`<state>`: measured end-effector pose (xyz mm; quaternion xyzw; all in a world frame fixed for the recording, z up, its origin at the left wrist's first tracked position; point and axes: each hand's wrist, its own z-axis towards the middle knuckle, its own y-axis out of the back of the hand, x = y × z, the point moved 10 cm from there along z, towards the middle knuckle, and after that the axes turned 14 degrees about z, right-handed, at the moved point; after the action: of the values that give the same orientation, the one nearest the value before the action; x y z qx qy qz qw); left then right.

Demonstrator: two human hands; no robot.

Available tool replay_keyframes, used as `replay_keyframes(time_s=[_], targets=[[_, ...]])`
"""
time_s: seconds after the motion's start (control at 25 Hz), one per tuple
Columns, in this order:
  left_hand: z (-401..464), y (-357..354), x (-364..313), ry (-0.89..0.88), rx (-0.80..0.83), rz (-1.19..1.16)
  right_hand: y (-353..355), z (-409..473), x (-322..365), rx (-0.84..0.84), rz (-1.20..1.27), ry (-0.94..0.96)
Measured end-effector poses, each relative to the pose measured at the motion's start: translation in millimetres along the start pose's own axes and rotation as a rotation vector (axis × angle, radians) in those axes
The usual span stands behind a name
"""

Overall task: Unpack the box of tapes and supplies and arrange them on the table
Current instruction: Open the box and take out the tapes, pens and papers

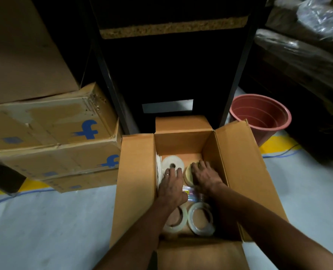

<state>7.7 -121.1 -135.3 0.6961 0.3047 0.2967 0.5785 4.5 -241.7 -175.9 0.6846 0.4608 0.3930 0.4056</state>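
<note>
An open cardboard box (136,172) stands on the floor with all flaps spread. Inside lie a white tape roll (171,162), a tan tape roll (189,175), two clear tape rolls (200,219) near the front, a clear plastic packet (191,193) in the middle and white flat items (158,170) upright along the left wall. My left hand (171,187) reaches into the box, its fingers straight and resting on the white roll. My right hand (204,177) lies over the tan roll with fingers curved around its top.
Stacked cardboard cartons (50,137) stand left of the box. A dark table (171,30) with black legs rises behind it. A red bucket (261,115) sits at the right, with plastic-wrapped bundles (302,41) beyond. The floor is grey with yellow lines.
</note>
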Motion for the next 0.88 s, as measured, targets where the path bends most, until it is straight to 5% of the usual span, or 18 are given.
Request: replay_keyframes(time_s=[0.44,0.88], targets=[[91,-27,33,0.028,0.084,0.29,-19,33,-15,-0.031,0.11,0.027],[88,-24,36,0.069,0.038,0.261,-8,34,-15,-0.018,0.18,-0.084]])
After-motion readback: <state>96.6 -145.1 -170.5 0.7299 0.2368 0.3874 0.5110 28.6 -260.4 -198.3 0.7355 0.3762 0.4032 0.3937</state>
